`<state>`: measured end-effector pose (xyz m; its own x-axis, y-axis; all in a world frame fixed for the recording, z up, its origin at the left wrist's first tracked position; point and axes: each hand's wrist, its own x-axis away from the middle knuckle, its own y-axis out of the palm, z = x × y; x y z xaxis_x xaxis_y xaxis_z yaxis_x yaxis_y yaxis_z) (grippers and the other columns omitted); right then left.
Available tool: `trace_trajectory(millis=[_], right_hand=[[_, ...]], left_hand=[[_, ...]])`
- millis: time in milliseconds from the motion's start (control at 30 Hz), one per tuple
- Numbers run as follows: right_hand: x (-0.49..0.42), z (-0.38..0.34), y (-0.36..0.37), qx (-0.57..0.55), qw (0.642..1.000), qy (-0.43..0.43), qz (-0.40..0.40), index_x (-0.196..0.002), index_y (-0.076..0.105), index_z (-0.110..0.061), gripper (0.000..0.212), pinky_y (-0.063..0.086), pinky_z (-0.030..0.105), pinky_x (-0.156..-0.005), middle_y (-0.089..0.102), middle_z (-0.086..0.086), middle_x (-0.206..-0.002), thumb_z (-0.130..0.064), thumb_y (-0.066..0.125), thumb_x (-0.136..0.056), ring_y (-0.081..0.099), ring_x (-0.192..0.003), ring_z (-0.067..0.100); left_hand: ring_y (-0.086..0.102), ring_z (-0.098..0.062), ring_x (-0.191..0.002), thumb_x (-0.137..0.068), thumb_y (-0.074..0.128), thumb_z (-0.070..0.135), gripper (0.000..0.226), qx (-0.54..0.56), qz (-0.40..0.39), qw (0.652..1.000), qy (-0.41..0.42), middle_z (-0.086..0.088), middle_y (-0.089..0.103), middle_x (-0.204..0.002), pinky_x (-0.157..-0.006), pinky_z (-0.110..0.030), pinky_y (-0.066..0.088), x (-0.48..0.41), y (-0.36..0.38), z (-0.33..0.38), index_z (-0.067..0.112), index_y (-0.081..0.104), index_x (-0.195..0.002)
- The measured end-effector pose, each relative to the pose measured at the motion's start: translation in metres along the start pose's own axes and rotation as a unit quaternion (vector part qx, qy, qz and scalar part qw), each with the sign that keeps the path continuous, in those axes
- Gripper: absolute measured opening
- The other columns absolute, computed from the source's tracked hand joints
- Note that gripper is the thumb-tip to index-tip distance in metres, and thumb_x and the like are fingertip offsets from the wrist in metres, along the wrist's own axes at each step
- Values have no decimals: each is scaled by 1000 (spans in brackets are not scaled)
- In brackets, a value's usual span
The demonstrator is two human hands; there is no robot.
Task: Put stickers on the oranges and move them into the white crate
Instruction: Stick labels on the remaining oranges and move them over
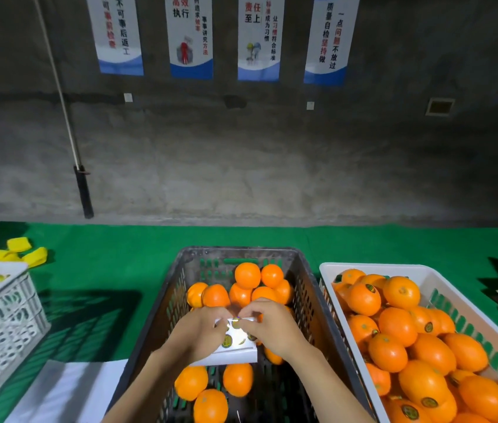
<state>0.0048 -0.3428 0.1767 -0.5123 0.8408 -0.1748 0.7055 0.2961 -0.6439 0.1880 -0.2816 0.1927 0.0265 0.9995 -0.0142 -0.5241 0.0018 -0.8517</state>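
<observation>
1. Holding a white sticker sheet [229,346] above the dark crate [305,300], the left hand [199,331] grips its left edge.
2. Right hand [272,325] fingers pinch a sticker [236,322] at the sheet's 12 o'clock.
3. Unlabelled oranges [241,288] fill the dark crate; the white crate [424,273], at its 3 o'clock, holds stickered oranges [400,293].

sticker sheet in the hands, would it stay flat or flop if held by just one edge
The sticker sheet is thin white backing paper, so it would probably bend or droop held by one edge. The left hand supports it from beneath while the right hand pinches at a sticker, suggesting it needs backing. It looks very light.
</observation>
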Motion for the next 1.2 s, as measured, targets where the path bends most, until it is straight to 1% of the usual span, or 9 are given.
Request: trace_trajectory(millis=[167,300,433,533,667,767,867,1100,1200], right_hand=[[0,-3,3,-57,998,-7,-2,-86,70,-15,8,53,32,-80,67,-1,-92,-17,66,-93,61,-87,12],[-6,-2,-1,-191,975,54,96,-83,67,-6,12,45,15,-71,66,2,-82,-11,66,-94,60,-76,4],[-12,22,0,-272,906,241,219,-78,68,-14,14,47,31,-74,66,2,-81,-16,70,-91,60,-79,17],[-10,39,16,-273,885,325,189,-75,64,-17,17,48,35,-79,63,7,-84,-14,71,-90,57,-83,22],[-12,47,33,-251,902,324,133,-74,63,-18,20,43,26,-70,58,1,-76,-11,70,-91,53,-74,15],[-14,53,38,-241,900,351,100,-90,66,-15,4,43,22,-60,58,2,-79,-16,68,-93,52,-72,13],[-21,58,44,-264,886,378,38,-103,69,-15,13,50,25,-60,59,5,-79,-23,69,-92,54,-70,14],[-58,53,68,-355,855,376,-21,-101,65,-19,8,50,30,-70,53,1,-72,-22,68,-94,52,-58,13],[-66,59,77,-271,913,304,13,-99,66,-13,9,47,24,-53,58,3,-72,-20,68,-94,56,-56,11]], left_hand=[[60,-19,-83,-104,39,29,27,2,-3,1000,-22,-2,67,-95,-74,-38,49,-4,1,0,21,65,-103],[30,-19,-60,-102,37,19,28,-69,7,994,-89,-12,42,-70,-55,-32,22,-7,2,-4,14,39,-75],[55,-24,-72,-102,38,16,20,-98,13,979,-177,-17,55,-83,-63,-36,43,-8,4,-15,14,41,-82],[44,-19,-63,-98,43,14,17,-105,-25,977,-183,-3,44,-74,-56,-33,34,-8,10,-15,14,44,-81],[28,-20,-58,-94,43,14,27,-74,-114,981,-136,-3,33,-65,-60,-35,24,-7,16,-7,16,33,-69],[21,-18,-56,-93,41,8,31,-121,-235,958,-108,-3,24,-65,-56,-35,19,2,22,3,16,28,-67],[20,-19,-54,-92,39,0,32,-157,-315,932,-86,-4,23,-64,-51,-32,17,5,29,13,15,29,-65],[37,-22,-64,-96,41,8,9,-186,-306,932,-56,-5,38,-71,-59,-34,30,-3,36,20,8,48,-90],[44,-24,-73,-95,43,9,6,-206,-295,932,-51,-6,41,-73,-62,-34,32,-5,35,20,8,49,-95]])
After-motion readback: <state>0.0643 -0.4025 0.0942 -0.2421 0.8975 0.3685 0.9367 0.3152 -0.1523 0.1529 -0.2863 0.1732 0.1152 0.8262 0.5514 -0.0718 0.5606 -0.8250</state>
